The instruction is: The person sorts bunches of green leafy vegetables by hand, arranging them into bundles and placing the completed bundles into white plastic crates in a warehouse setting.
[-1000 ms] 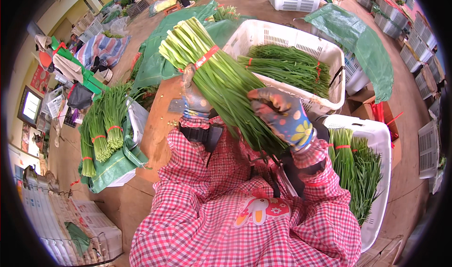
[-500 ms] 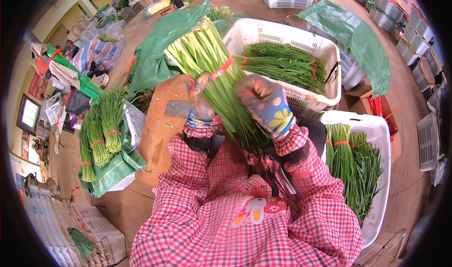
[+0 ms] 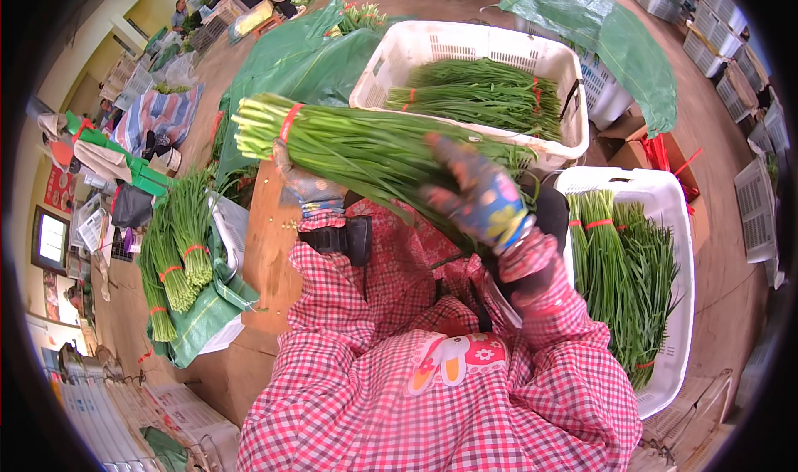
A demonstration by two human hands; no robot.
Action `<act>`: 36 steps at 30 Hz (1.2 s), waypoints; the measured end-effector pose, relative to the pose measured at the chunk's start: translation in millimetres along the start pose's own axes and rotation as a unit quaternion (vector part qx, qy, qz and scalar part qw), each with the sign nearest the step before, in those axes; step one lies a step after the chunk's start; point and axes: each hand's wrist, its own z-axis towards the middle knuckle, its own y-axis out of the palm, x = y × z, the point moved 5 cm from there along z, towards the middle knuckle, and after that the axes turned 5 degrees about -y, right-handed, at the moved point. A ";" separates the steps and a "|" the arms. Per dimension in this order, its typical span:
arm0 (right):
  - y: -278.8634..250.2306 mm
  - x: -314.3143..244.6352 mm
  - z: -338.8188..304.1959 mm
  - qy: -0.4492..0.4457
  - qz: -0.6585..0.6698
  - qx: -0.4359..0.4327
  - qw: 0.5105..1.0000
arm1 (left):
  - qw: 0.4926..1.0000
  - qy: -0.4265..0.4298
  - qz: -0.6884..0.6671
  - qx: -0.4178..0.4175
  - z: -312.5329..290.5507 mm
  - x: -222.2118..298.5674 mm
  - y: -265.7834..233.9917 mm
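Observation:
A large bunch of garlic chives (image 3: 357, 139) lies almost level across my front, its pale cut ends to the left and its green leaves trailing right. A red band wraps it near the cut ends. My gloved left hand (image 3: 306, 177) grips the bunch from below, close to the band; part of its fingers is hidden behind the stalks. Against the leafy part is my right hand (image 3: 480, 191), in a flowered blue glove, fingers spread and slightly blurred. Under my left hand, a wooden board (image 3: 270, 260) holds small trimmed bits.
Banded chives fill a white crate (image 3: 474, 35) ahead and another white crate (image 3: 669, 351) at my right. More bunches (image 3: 179, 260) lie on a green-covered crate at left. Green sheeting (image 3: 287, 64) spreads beyond the board. A cardboard box (image 3: 673, 160) holds red strips.
The bunch has swung from steeply upright to nearly level, its cut ends moving left and down. My right hand has gone from curled fingers to spread ones on the leaves.

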 end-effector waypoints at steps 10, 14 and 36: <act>60.2 -35.8 -47.7 -0.028 0.054 -0.037 0.997 | 0.987 0.089 -0.132 0.012 21.2 9.0 -59.8; 35.1 -23.2 -78.4 -0.040 0.025 -0.210 0.977 | 0.988 0.044 -0.145 -0.010 18.1 15.8 -66.7; 3.1 -3.9 -9.8 0.095 0.089 -0.061 0.990 | 0.982 0.158 -0.051 -0.089 5.9 52.2 -24.2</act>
